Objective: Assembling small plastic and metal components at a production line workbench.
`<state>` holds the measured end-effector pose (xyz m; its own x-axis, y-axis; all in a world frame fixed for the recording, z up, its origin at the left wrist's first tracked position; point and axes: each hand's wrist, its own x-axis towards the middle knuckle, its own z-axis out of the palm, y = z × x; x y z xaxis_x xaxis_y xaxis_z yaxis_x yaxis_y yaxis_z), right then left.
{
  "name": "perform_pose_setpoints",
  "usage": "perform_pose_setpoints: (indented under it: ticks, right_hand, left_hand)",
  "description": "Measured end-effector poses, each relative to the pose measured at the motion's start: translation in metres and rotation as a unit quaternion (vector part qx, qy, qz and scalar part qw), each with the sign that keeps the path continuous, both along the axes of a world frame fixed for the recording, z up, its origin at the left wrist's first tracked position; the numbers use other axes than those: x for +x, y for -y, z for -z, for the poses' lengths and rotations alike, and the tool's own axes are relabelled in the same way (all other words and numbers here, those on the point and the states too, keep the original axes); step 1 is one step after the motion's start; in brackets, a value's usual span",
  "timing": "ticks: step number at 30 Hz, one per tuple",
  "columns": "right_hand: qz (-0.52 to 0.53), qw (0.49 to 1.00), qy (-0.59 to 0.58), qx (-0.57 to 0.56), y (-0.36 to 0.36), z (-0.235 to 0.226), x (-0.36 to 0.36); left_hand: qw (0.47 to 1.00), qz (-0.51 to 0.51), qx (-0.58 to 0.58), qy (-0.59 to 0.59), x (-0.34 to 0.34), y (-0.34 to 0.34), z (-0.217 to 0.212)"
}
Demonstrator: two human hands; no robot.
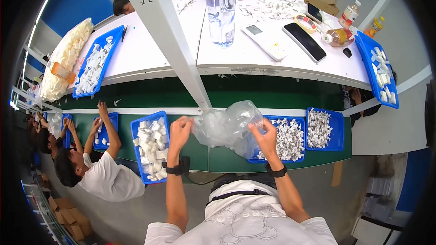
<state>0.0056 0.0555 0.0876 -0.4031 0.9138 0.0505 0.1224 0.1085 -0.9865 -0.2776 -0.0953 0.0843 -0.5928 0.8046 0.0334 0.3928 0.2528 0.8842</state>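
Note:
A crinkled clear plastic bag [227, 127] is stretched between my two hands, above the green work surface. My left hand [180, 131] pinches its left edge, fingers closed. On the other side my right hand [267, 137] grips the bag's right edge between thumb and fingers. Whether the bag holds anything cannot be made out. Just left of my left hand is a blue tray [154, 182] of white block-shaped plastic pieces [152, 140]. Beside and partly behind my right hand stands another blue tray [304, 143] heaped with small white-and-dark parts [290, 138].
Farther right sits a third blue tray [337, 129] of similar small parts. A white post [175, 41] rises behind the bag. The shelf [150, 50] above carries a large water bottle [220, 13], a phone [304, 41] and more trays. At left, a co-worker [106, 177] reaches over a tray.

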Motion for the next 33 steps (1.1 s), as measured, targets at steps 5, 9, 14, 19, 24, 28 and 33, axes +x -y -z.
perform_pose_setpoints:
  ticks: [5, 9, 14, 19, 24, 28, 33]
  right_hand:
    - [0.011, 1.000, 0.008, 0.013, 0.002, 0.004, 0.001]
    - [0.014, 1.000, 0.007, 0.009, 0.002, 0.001, 0.001]
    - [-0.047, 0.994, 0.054, 0.077, 0.009, -0.006, 0.010]
    - [-0.164, 0.966, 0.064, 0.192, 0.077, -0.010, -0.015]
    - [-0.265, 0.913, 0.108, 0.290, 0.108, 0.032, -0.028]
    - [-0.317, 0.890, 0.163, 0.286, 0.106, 0.052, -0.018]
    - [-0.347, 0.894, 0.178, 0.221, 0.123, 0.049, -0.017]
  left_hand:
    - [0.995, 0.001, 0.084, 0.056, 0.007, 0.002, 0.011]
    - [0.995, -0.071, 0.038, 0.063, -0.011, 0.009, 0.027]
    - [0.937, -0.225, 0.064, 0.259, -0.036, 0.020, 0.054]
    - [0.913, -0.272, 0.038, 0.301, -0.060, 0.044, 0.106]
    - [0.905, -0.287, -0.123, 0.288, -0.061, 0.043, 0.127]
    - [0.914, -0.214, -0.148, 0.312, -0.049, 0.051, 0.163]
    - [0.894, -0.200, -0.072, 0.394, -0.051, 0.090, 0.206]
